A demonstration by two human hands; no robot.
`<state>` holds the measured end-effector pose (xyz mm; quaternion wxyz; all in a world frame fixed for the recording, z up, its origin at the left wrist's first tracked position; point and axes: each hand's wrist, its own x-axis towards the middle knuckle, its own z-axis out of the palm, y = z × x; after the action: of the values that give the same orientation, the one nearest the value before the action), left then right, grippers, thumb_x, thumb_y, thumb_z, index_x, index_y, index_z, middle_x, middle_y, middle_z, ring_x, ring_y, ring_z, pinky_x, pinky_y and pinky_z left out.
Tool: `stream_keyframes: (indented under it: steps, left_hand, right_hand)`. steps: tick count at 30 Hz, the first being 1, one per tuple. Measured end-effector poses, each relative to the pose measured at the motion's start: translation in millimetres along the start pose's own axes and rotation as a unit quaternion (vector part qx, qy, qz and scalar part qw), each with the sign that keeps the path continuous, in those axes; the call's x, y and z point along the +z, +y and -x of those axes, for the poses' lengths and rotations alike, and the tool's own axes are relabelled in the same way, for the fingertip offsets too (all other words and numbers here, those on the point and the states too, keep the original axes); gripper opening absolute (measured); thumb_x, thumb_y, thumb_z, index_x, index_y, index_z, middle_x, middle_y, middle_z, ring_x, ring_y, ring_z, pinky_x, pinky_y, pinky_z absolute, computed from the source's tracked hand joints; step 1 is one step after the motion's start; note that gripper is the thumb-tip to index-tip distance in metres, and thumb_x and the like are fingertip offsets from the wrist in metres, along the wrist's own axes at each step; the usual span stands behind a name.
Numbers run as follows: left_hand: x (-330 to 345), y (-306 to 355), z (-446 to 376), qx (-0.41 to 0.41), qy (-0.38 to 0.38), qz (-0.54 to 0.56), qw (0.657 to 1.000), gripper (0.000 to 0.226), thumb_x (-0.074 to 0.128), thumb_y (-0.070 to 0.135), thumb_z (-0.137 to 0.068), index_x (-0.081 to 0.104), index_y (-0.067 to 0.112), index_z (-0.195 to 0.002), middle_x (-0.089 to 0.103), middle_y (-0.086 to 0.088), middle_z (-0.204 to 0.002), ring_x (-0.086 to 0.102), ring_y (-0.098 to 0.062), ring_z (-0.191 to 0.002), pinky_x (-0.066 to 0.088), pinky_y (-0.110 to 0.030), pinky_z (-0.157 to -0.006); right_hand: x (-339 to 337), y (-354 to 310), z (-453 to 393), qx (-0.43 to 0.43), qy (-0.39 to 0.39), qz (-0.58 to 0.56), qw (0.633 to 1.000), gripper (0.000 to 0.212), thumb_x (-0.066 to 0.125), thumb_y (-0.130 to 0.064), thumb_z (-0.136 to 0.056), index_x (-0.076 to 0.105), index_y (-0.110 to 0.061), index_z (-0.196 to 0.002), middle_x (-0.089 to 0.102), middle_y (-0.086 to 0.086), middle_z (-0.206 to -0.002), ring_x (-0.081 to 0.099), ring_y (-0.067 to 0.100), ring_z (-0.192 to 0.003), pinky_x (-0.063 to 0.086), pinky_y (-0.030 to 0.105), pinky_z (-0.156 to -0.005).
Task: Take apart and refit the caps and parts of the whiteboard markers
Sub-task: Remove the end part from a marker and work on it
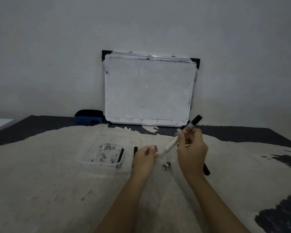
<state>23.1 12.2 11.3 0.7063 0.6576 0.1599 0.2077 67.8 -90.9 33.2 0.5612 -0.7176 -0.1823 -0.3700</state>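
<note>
The right hand (191, 147) holds a whiteboard marker (183, 135) above the counter (57, 190), its fingers (187, 128) closed around the middle of the white barrel. The marker is tilted, with its black cap (196, 119) pointing up and away toward the whiteboard (149, 89) and its pale lower end angled down toward the left hand (145, 157). The left hand hovers just beside that lower end, fingers curled inward in a loose, narrow pinch; whether they grip some small part cannot be told from this view. On the counter between the two hands lies a small loose piece (166, 165), partly clear with a dark end, apart from both hands. A black marker part (135, 153) lies just left of the left hand, partly hidden by it, and another black piece (206, 169) sticks out from under the right wrist. Left of these sits a clear plastic tray (84, 161) holding a black stick-like part (121, 155) along its right side and a scatter of tiny dark bits. The whiteboard leans upright against the wall at the far edge of the counter, and a blue eraser (88, 117) rests just beside its lower left corner. The counter surface is pale with dark worn patches.
</note>
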Motion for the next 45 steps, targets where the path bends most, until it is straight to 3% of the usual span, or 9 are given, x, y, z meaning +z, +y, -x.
stream_keyframes:
  steps: [3,7,12,17,23,30,45]
  left_hand:
    - [1.6,2.6,0.1,-0.001,-0.017,0.008,1.0,0.027,0.044,0.014,-0.094,0.062,0.001,-0.108,0.066,-0.008,-0.097,0.063,-0.013,-0.081,0.053,-0.026,-0.081]
    - [2.8,2.9,3.5,0.0,-0.055,0.022,0.998,0.021,0.048,0.012,-0.092,0.064,0.001,-0.098,0.068,-0.006,-0.082,0.065,-0.01,-0.066,0.056,-0.018,-0.066]
    - [3.3,4.1,4.0,0.024,-0.078,0.013,0.997,0.02,0.056,0.011,-0.088,0.063,0.0,-0.104,0.069,-0.006,-0.084,0.066,-0.013,-0.07,0.056,-0.02,-0.066]
    - [3.9,2.4,4.7,0.042,-0.06,0.01,0.997,0.012,0.062,0.008,-0.084,0.063,0.002,-0.094,0.07,-0.011,-0.085,0.067,-0.011,-0.061,0.055,-0.018,-0.058]
    - [3.6,1.0,3.2,0.046,-0.058,0.008,0.997,0.016,0.062,0.013,-0.085,0.063,0.001,-0.096,0.07,-0.015,-0.093,0.068,-0.01,-0.062,0.056,-0.018,-0.058]
    - [2.8,0.5,2.7,0.052,-0.037,0.004,0.998,0.007,0.062,0.014,-0.085,0.064,0.007,-0.086,0.066,-0.004,-0.073,0.067,-0.01,-0.06,0.055,-0.016,-0.056]
    - [2.9,2.4,3.2,0.05,-0.031,-0.002,0.998,0.01,0.061,0.012,-0.084,0.062,0.015,-0.075,0.064,-0.002,-0.068,0.064,-0.007,-0.057,0.056,-0.022,-0.061]
  right_hand:
    - [-1.5,-1.7,-5.5,0.055,0.031,-0.047,0.997,0.013,0.058,-0.022,-0.09,0.052,-0.012,-0.085,0.062,0.002,-0.065,0.065,0.022,-0.06,0.056,0.03,-0.049]
    - [-2.0,2.2,-4.7,0.137,0.037,-0.082,0.986,0.018,0.057,-0.023,-0.091,0.053,-0.006,-0.087,0.063,0.005,-0.065,0.065,0.016,-0.053,0.053,0.017,-0.044]
    - [-2.7,5.0,-7.3,0.183,0.045,-0.109,0.976,0.02,0.057,-0.024,-0.091,0.054,-0.004,-0.091,0.063,0.001,-0.064,0.062,0.002,-0.045,0.055,0.02,-0.045]
    - [-4.2,4.8,-7.4,0.199,0.052,-0.112,0.972,0.022,0.056,-0.025,-0.091,0.054,-0.004,-0.092,0.063,0.002,-0.066,0.061,-0.001,-0.045,0.053,0.016,-0.044]
    - [-2.9,4.5,-5.9,0.199,0.045,-0.102,0.974,0.023,0.056,-0.026,-0.091,0.055,-0.003,-0.093,0.063,0.001,-0.066,0.061,-0.001,-0.045,0.055,0.019,-0.046]
    - [-2.0,5.3,-3.9,0.214,0.038,-0.12,0.969,0.025,0.056,-0.027,-0.091,0.055,-0.002,-0.092,0.065,0.006,-0.07,0.063,0.003,-0.044,0.052,0.015,-0.044]
    - [-0.5,4.8,-4.4,0.219,0.03,-0.117,0.968,0.024,0.057,-0.025,-0.09,0.056,-0.001,-0.093,0.065,0.007,-0.07,0.062,0.001,-0.045,0.056,0.021,-0.047]
